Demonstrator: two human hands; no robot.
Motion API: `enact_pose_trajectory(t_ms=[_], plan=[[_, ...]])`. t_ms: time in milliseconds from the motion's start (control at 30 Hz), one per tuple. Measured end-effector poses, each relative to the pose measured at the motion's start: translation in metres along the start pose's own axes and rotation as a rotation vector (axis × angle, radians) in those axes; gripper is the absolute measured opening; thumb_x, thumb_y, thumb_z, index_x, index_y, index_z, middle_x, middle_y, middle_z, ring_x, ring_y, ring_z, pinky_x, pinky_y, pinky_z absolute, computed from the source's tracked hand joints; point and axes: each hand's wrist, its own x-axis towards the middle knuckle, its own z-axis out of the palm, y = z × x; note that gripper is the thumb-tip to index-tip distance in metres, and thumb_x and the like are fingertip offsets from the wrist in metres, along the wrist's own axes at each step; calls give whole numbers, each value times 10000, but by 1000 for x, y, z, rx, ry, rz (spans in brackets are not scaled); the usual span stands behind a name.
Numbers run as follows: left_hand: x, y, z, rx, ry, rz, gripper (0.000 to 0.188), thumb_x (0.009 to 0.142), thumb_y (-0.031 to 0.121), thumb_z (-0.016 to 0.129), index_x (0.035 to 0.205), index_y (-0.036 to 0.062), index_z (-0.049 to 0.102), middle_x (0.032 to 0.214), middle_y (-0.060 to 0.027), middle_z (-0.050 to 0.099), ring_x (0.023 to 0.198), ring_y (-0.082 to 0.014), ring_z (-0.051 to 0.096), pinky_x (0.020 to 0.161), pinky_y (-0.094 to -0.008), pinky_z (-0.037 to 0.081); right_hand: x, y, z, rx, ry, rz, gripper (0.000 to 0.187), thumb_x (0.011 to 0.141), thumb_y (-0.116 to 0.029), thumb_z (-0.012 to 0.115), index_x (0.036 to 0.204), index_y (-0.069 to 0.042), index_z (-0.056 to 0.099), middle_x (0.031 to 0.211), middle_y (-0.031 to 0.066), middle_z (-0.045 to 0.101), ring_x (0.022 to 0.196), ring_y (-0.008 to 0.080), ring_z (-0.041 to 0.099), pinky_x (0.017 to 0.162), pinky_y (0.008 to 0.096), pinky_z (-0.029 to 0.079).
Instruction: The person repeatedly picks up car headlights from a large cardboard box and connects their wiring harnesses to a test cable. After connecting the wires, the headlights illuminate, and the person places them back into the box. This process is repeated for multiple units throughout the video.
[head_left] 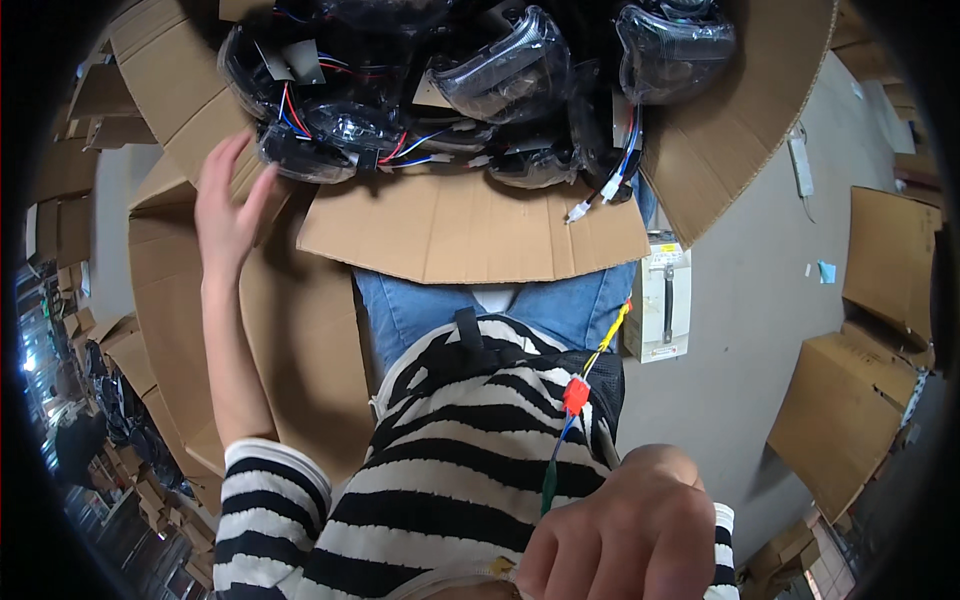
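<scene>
L hand [228, 225]: fingers spread, empty, beside clear-lensed black plastic lamp [312, 168] in brown cardboard carton [470, 232]. R hand [630, 530]: fingers curled; grasp hidden, can't tell. Lamp prob. light, stiff, slick, scratch-prone; hold by body, not thin multicolour wires [291, 107].

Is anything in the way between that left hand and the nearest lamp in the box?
Nothing visible stands between them: the left hand is right beside the nearest lamp. Whether they touch is unclear.

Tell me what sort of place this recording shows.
Probably a workshop or warehouse: wired, clear plastic lamp-like units in an open brown cardboard box, with more brown cardboard cartons on a grey floor.
</scene>
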Motion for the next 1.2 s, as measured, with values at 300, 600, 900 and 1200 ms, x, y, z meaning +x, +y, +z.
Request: enact_pose_trajectory(t_ms=[300, 600, 900, 1200], plan=[[6, -42, 32, -362, -35, -301, 375, 807, 216, 575, 1138, 58, 496, 1094, -76, 511, 995, -176, 464, 896, -294, 341, -6, 21, -1, -57, 125, -100, 212, 832, -211, 507, 733, -33, 565, 746, 142, 620, 513, 216, 519, 448, 299, 344], [19, -20, 93, -622, 642, -384, 436, 921, 269, 311, 700, -41, 525, 699, -85, 565, 681, -160, 505, 666, -283, 393, -21, 2, -15, -190, 247, 158, 138, 868, -165, 426, 892, -33, 457, 788, 213, 616, 474, 190, 463, 441, 301, 325], [-45, 53, 34, -193, 405, 140, 262, 806, 214, 420, 643, 31, 513, 698, -93, 539, 743, -233, 545, 753, -361, 326, -44, -7, -33, -249, 533, 150, 99, 831, -127, 475, 826, -30, 455, 733, 234, 600, 451, 162, 468, 472, 306, 302], [-54, 59, 3, -495, 396, 60, 241, 797, 154, 427, 596, 35, 486, 638, -91, 517, 662, -238, 537, 683, -378, 369, -30, 2, -39, -377, 765, 204, 143, 821, -149, 493, 778, -29, 427, 587, 90, 523, 524, 214, 576, 466, 276, 319]])
